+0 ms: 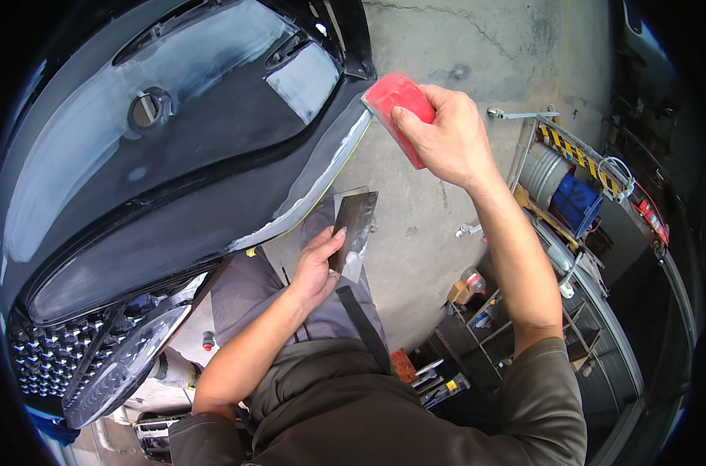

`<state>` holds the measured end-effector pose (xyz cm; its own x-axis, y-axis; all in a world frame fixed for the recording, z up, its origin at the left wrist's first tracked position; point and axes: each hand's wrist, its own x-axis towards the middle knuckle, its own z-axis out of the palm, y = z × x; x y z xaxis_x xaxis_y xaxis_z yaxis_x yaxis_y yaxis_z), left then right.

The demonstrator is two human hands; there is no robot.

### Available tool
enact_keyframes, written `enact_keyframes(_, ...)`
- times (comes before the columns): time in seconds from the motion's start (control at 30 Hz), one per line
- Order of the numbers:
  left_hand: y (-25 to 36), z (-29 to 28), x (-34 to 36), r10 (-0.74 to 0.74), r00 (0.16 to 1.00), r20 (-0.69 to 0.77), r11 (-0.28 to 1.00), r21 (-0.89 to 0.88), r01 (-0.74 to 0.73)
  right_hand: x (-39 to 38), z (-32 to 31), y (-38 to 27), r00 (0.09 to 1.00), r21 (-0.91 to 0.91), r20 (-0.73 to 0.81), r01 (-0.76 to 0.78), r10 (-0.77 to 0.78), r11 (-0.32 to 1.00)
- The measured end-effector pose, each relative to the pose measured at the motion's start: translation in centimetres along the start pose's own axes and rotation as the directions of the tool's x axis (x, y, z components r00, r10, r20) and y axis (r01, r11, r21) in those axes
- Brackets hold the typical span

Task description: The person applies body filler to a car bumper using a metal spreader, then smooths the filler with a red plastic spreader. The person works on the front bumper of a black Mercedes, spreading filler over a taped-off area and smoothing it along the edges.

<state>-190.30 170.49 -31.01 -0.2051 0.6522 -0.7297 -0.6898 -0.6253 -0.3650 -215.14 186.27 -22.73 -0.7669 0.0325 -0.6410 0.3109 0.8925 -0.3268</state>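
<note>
A black car bumper [236, 179] with pale sanded patches fills the left side. White filler [319, 183] lies in a strip along its curved lower edge. My right hand [455, 133] is closed around a red filler spreader [399, 105], whose left edge meets the upper end of that strip. Lower down, close to my thighs, my left hand [315, 268] grips a putty knife [356, 229] with a flat metal blade. White filler is smeared on the blade's lower part. The blade is apart from the bumper.
A honeycomb grille [54, 361] and a clear lamp lens [127, 361] sit at lower left. On the right, a metal frame with yellow-black striping [574, 151] holds a blue drum [577, 200]. Tools and boxes lie on a rack [477, 314] behind my right side. Concrete floor [438, 233] shows between.
</note>
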Motion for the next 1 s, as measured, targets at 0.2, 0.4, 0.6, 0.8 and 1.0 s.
enact_keyframes(0.2, -0.1, 0.1, -0.5, -0.015, 1.000, -0.019, 1.000, -0.013, 0.015, -3.5, 0.6, -3.8, 0.997, 0.114, 0.080, 0.013, -0.023, 0.993)
enact_keyframes(0.4, 0.5, 1.1, -0.9, 0.043, 0.999, -0.017, 0.999, 0.000, -0.043, -6.9, 1.7, -6.9, 0.979, 0.207, 0.088, 0.161, -0.183, 0.965)
enact_keyframes(0.6, 0.5, 1.6, -1.1, 0.075, 0.997, -0.030, 0.995, -0.070, -0.077, -8.8, 3.4, -9.0, 0.978, 0.388, 0.023, 0.180, -0.205, 0.904)
enact_keyframes(0.8, 0.9, 0.3, -1.1, 0.040, 0.999, 0.005, 0.999, -0.030, -0.040, -8.6, 1.2, -7.0, 0.998, 0.687, -0.020, -0.030, 0.060, 0.726)
enact_keyframes(1.0, 0.8, 2.5, -2.2, 0.029, 0.991, 0.130, 0.994, -0.112, -0.015, -14.1, 0.3, -2.7, 0.854, -0.066, -0.196, 0.478, -0.481, 0.876)
